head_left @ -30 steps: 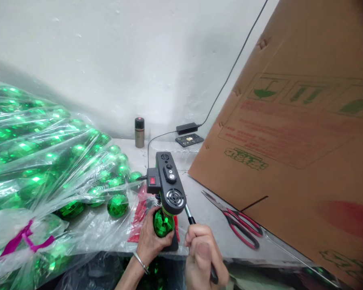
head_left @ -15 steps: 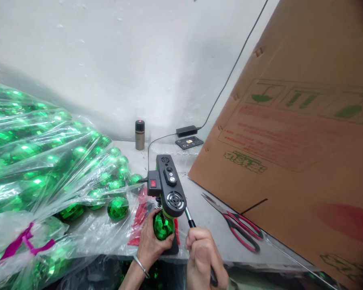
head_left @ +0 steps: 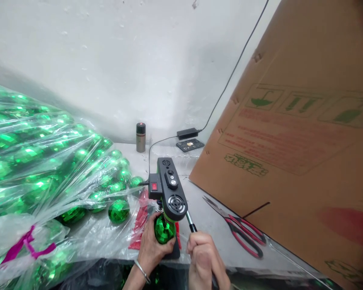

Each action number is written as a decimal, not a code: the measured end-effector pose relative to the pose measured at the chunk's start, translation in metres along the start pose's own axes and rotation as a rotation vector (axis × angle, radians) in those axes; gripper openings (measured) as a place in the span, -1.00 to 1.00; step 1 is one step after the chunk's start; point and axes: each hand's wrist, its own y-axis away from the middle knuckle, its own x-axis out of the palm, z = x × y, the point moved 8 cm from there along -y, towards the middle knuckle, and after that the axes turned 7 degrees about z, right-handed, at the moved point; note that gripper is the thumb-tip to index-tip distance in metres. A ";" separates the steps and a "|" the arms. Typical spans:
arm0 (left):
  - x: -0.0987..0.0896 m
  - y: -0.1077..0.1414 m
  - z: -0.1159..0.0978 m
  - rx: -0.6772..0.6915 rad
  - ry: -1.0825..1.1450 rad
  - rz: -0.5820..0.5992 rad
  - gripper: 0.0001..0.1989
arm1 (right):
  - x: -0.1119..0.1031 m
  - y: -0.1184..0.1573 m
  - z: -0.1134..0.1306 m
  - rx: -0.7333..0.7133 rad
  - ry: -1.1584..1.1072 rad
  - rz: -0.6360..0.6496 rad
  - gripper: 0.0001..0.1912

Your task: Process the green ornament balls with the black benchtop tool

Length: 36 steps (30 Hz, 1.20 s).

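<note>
Green, mirror-faceted ball (head_left: 165, 229) sits in the left hand (head_left: 151, 243), which I see gripping it, fingers round its left side and thumb along its near right. Its top is tucked beneath the near end of a long black machine with round grilles (head_left: 173, 187); I cannot tell whether they touch. The right hand (head_left: 206, 255), just right of the ball and apart from it, is clenched around a slim metal lever with a black grip (head_left: 191, 222).

The ball is round, so I read no long axis on it. The machine stretches lengthwise away from the hands, far end leaning slightly left; the lever slants down to the right. Glossy facets shift from bright to deep green.

Red sheeting (head_left: 140, 221) lies under the machine on the pale grey bench (head_left: 196, 203). Farther left, I see a loose green faceted ball (head_left: 119, 211) near a clear plastic bag full of green balls (head_left: 42, 161). To the right, red-and-black-handled scissors (head_left: 245, 235) lie beside a large brown cardboard box (head_left: 290, 189).
</note>
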 end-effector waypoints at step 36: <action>-0.001 -0.005 0.001 -0.011 0.038 0.038 -0.23 | 0.000 -0.015 0.003 0.064 -0.067 -0.137 -0.55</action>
